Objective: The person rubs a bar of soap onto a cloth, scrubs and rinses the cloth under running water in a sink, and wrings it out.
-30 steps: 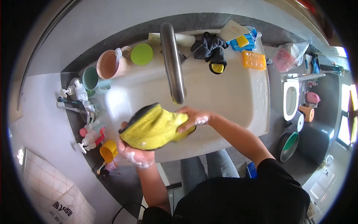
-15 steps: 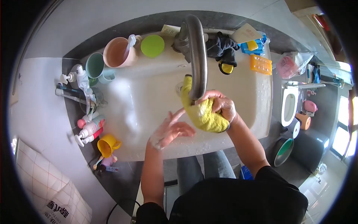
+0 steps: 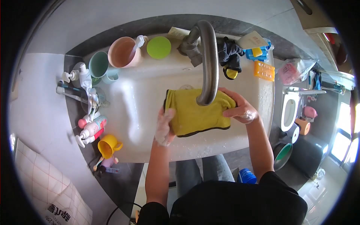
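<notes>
Fingers [image 3: 234,111] hold yellow cloth [image 3: 198,116]; checked bag [image 3: 41,182] bears lettering [image 3: 60,212].

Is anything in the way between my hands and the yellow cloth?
Nothing visible is: your right hand grips the yellow cloth at its right end, and your left hand, blurred, is at its left edge. The faucet overlaps the cloth's upper part in view; I can't tell whether they touch.

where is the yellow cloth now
In the head view's middle, the yellow cloth is over the sink, between the left hand and right hand, partly hidden by the faucet.
</notes>
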